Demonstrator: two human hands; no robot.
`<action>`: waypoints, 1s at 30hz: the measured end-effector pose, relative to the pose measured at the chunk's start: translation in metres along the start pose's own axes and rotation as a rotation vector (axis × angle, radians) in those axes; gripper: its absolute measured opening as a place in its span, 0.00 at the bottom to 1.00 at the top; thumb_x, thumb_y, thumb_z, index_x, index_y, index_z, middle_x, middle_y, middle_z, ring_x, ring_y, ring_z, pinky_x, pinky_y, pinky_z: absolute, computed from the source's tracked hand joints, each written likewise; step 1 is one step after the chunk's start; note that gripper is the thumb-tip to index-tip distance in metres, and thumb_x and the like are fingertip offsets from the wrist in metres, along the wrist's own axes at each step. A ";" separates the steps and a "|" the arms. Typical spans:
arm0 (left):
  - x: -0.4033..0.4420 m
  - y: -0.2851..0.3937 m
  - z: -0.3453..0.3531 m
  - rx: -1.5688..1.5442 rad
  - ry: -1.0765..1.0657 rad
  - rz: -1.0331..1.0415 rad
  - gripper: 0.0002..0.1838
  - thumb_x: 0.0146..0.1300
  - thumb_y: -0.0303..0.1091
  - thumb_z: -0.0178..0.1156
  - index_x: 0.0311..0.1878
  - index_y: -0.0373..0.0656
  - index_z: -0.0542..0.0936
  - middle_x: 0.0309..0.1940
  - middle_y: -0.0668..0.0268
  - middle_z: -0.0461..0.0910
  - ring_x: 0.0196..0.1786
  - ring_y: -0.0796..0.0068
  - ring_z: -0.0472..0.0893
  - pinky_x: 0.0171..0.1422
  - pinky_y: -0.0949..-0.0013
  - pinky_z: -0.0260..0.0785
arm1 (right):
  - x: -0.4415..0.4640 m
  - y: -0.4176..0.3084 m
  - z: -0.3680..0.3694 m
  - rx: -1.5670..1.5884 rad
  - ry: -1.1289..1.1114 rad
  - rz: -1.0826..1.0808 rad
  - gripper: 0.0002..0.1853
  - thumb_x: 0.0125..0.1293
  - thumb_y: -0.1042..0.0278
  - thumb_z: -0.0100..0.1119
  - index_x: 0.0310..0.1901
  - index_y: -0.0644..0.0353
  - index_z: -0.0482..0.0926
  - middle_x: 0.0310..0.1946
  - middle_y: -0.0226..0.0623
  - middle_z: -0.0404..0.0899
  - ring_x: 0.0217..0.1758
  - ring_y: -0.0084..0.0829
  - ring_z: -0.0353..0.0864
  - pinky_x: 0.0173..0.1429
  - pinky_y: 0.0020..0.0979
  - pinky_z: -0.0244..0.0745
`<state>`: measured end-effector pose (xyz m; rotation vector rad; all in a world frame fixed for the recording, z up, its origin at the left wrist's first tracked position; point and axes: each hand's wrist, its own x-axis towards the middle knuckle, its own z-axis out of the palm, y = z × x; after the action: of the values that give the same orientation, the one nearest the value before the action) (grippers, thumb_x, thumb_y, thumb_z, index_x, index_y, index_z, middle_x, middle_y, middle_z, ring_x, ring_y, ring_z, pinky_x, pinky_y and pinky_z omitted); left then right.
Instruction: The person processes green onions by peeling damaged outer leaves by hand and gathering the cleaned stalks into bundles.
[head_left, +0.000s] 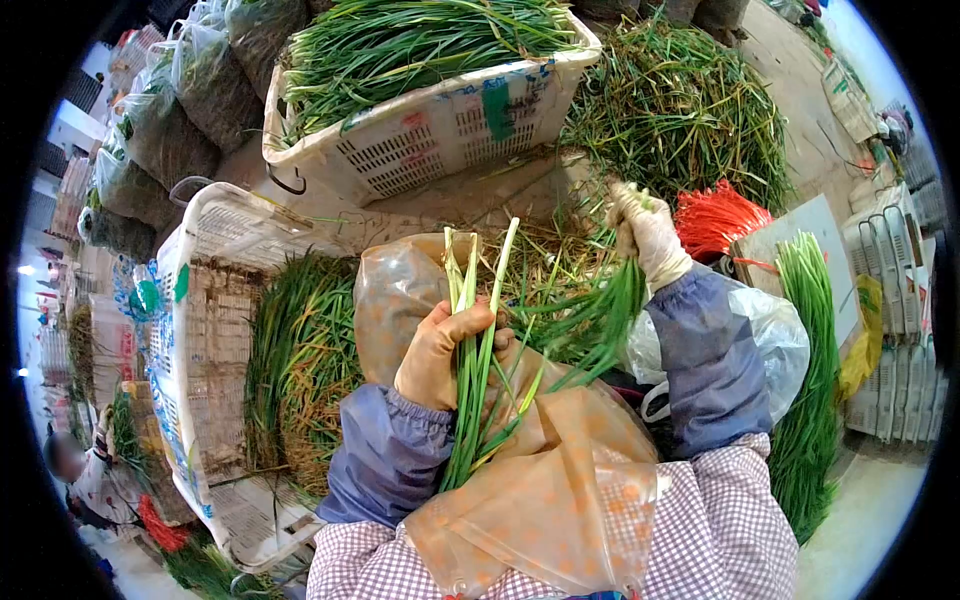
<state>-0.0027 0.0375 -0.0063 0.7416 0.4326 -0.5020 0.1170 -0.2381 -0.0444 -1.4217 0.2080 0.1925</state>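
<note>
In my gloved left hand [447, 350] is a small bunch of green stalks [466, 385], its pale ends up and its leaves hanging over my plastic apron [540, 470]. My right hand [650, 235], in a pale, dirty glove, is raised at the right with its fingers closed. From it hangs a blurred tuft of green leaves [612, 318]. The two hands are well apart. Loose leaves and trimmings [545, 270] lie on the floor between and beyond them.
A white crate [200, 380] holding leafy greens lies at the left; a fuller crate [400, 160] stands ahead. Right of it are a heap of leaves [690, 110], red ties [715, 215] and a long green bundle [808, 380]. Filled bags [170, 135] line the upper left. A person [85, 465] is at the far left.
</note>
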 end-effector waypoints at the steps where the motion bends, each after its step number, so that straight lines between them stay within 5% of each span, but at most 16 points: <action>1: 0.001 0.000 0.000 -0.017 -0.032 -0.028 0.12 0.58 0.27 0.60 0.44 0.41 0.71 0.33 0.63 0.76 0.33 0.69 0.78 0.33 0.70 0.75 | -0.009 -0.006 0.008 -0.132 -0.031 0.010 0.19 0.66 0.56 0.59 0.21 0.58 0.78 0.10 0.24 0.71 0.07 0.16 0.60 0.09 0.22 0.52; 7: 0.004 -0.002 0.023 0.091 0.068 -0.053 0.11 0.59 0.25 0.59 0.44 0.39 0.71 0.34 0.61 0.78 0.37 0.63 0.82 0.39 0.64 0.81 | -0.065 -0.017 0.080 0.041 -0.385 0.086 0.17 0.68 0.54 0.56 0.47 0.59 0.80 0.13 0.19 0.64 0.12 0.12 0.55 0.16 0.20 0.49; 9: 0.006 -0.003 0.015 0.056 0.035 -0.085 0.12 0.59 0.23 0.58 0.46 0.38 0.73 0.37 0.59 0.80 0.38 0.62 0.83 0.41 0.62 0.81 | -0.062 -0.018 0.084 0.053 -0.376 0.047 0.14 0.67 0.56 0.58 0.43 0.58 0.82 0.14 0.21 0.66 0.13 0.13 0.58 0.17 0.19 0.51; 13: 0.001 0.007 0.008 -0.140 0.149 -0.009 0.10 0.62 0.27 0.59 0.47 0.39 0.76 0.36 0.62 0.79 0.36 0.69 0.81 0.38 0.66 0.77 | -0.027 -0.031 0.040 -0.042 0.062 -0.209 0.14 0.66 0.53 0.57 0.31 0.52 0.83 0.20 0.23 0.72 0.20 0.15 0.65 0.22 0.20 0.61; 17: -0.002 0.014 0.000 -0.135 -0.037 0.004 0.13 0.60 0.30 0.60 0.48 0.40 0.75 0.35 0.63 0.77 0.33 0.70 0.79 0.36 0.67 0.76 | 0.023 -0.031 -0.065 -0.094 0.578 -0.443 0.11 0.64 0.57 0.61 0.31 0.54 0.82 0.22 0.23 0.78 0.19 0.16 0.69 0.22 0.18 0.62; 19: 0.000 0.012 0.000 -0.152 -0.101 -0.030 0.15 0.60 0.29 0.59 0.50 0.40 0.73 0.35 0.63 0.76 0.33 0.70 0.79 0.36 0.67 0.76 | 0.013 -0.041 -0.063 -0.209 0.541 -0.567 0.09 0.65 0.59 0.60 0.37 0.55 0.82 0.24 0.25 0.80 0.21 0.15 0.71 0.23 0.17 0.64; 21: 0.004 0.004 0.006 0.022 0.018 0.074 0.20 0.59 0.30 0.57 0.56 0.44 0.71 0.36 0.66 0.75 0.36 0.72 0.77 0.40 0.67 0.75 | -0.014 -0.049 -0.025 -0.243 0.267 -0.533 0.10 0.66 0.64 0.58 0.45 0.57 0.81 0.25 0.26 0.80 0.22 0.16 0.72 0.24 0.18 0.66; 25: 0.009 -0.003 0.013 0.037 -0.063 0.076 0.25 0.53 0.23 0.60 0.56 0.43 0.70 0.32 0.67 0.76 0.33 0.71 0.78 0.38 0.66 0.75 | -0.055 -0.043 0.044 -0.273 -0.358 -0.162 0.11 0.61 0.65 0.64 0.42 0.61 0.82 0.23 0.26 0.78 0.20 0.15 0.71 0.23 0.19 0.65; 27: 0.007 -0.004 0.017 0.029 -0.082 0.065 0.25 0.53 0.20 0.59 0.56 0.43 0.70 0.33 0.66 0.76 0.33 0.71 0.79 0.36 0.66 0.76 | -0.067 -0.034 0.074 -0.130 -0.402 0.070 0.08 0.61 0.66 0.65 0.37 0.60 0.83 0.21 0.24 0.77 0.20 0.14 0.69 0.23 0.19 0.64; 30: 0.003 -0.005 0.021 0.078 0.015 0.140 0.18 0.57 0.17 0.53 0.51 0.41 0.69 0.35 0.61 0.77 0.30 0.70 0.79 0.32 0.67 0.77 | -0.068 -0.014 0.089 -0.045 -0.488 0.122 0.06 0.60 0.68 0.65 0.34 0.60 0.82 0.21 0.24 0.77 0.19 0.14 0.68 0.23 0.19 0.62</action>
<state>0.0015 0.0181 0.0034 0.8455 0.3739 -0.3839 0.0574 -0.1527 -0.0019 -1.3648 -0.1125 0.6378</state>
